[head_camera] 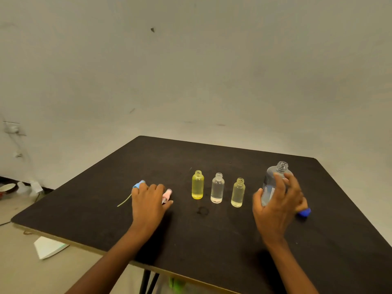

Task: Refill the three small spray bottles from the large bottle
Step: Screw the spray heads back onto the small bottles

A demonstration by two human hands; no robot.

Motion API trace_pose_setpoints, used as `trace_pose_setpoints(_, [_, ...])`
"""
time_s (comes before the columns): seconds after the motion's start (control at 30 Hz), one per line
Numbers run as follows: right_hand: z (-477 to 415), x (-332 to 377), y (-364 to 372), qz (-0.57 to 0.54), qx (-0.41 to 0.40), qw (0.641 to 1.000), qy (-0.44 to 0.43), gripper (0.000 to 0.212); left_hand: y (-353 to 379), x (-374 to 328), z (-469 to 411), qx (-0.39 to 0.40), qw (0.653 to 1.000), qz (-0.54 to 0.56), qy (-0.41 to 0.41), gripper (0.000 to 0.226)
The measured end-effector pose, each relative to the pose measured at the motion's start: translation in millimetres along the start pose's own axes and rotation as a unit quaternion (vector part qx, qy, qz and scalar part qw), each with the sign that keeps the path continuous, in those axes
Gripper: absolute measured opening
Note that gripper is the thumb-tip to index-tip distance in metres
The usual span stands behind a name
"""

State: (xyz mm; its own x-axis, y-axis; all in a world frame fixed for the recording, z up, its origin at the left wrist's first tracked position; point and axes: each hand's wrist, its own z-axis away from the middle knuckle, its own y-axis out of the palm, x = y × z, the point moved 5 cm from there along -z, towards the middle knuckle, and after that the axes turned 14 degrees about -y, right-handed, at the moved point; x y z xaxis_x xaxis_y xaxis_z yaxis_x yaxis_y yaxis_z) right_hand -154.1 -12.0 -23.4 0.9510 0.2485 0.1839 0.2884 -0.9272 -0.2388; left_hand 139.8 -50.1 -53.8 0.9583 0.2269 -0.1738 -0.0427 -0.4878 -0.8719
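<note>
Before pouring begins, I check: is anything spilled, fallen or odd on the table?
No bottle has fallen; the three small bottles stand upright. Only a faint ring mark on the table before them looks odd, perhaps a wet trace; I cannot tell.

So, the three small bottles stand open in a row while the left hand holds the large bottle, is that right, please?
Not quite: in the head view the right hand holds the large bottle, while the left hand rests on the spray tops. The three small bottles do stand open in a row.
</note>
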Motion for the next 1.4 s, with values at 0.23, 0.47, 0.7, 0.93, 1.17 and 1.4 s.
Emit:
trace_pose_setpoints(0.23, [5.9,4.3,5.9,-0.006,0.031,0.999,-0.030,0.042,-0.4,-15.6,-6.0,0.003,0.996,-0.091,0.006,0.032])
trace_pose_setpoints(0.47, [7.8,6.1,6.0,0.008,0.047,0.998,-0.048,0.036,5.8,-6.6,-7.9,-0.016,1.000,-0.024,0.002,0.023])
trace_pose_setpoints(0.7, [7.3,13.5,7.0,-0.128,0.049,0.990,-0.040,0.030,-39.9,-22.8,0.1,0.012,0.971,0.229,-0.063,0.015])
trace_pose_setpoints(0.93, [11.5,36.0,-3.0,-0.507,0.125,0.792,0.318,0.014,-70.3,-83.5,49.9,0.137,0.846,0.516,0.006,0.023])
trace_pose_setpoints(1.17, [5.7,39.0,-9.3,-0.551,0.130,0.737,0.369,0.023,-57.3,-119.6,60.5,0.099,0.852,0.506,0.090,0.039])
trace_pose_setpoints(1.4, [-44.8,6.5,3.2,-0.393,0.036,0.884,0.249,0.027,-51.7,-151.8,7.2,0.121,0.918,0.336,0.173,0.082])
